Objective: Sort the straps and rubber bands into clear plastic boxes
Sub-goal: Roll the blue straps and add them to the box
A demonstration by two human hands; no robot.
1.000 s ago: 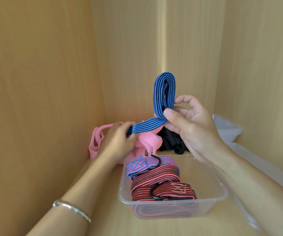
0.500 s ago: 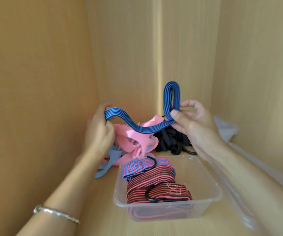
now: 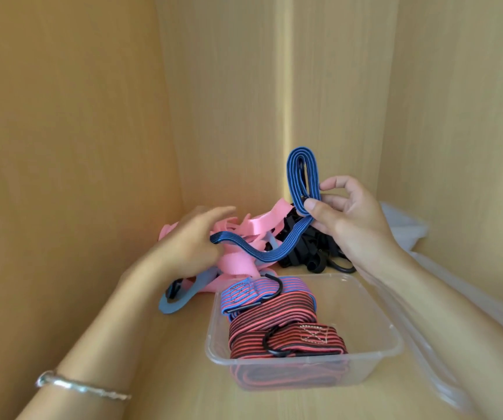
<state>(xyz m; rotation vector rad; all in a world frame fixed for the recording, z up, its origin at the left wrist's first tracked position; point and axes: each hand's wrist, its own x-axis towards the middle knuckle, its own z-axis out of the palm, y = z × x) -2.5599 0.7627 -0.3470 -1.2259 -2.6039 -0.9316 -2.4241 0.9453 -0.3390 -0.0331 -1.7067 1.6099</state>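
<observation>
- The right hand has its grip closed on the blue strap, with thumb and fingers pinching a folded loop that stands upright.
- The strap's tail sags down and left over the pink bands to the left hand.
- That hand's fingers are stretched out and blurred. I cannot tell whether its grip has the strap's end.
- The clear box sits on the wooden surface, holding folded red-black straps and a blue-pink strap.
- Black bands lie behind the box.
</observation>
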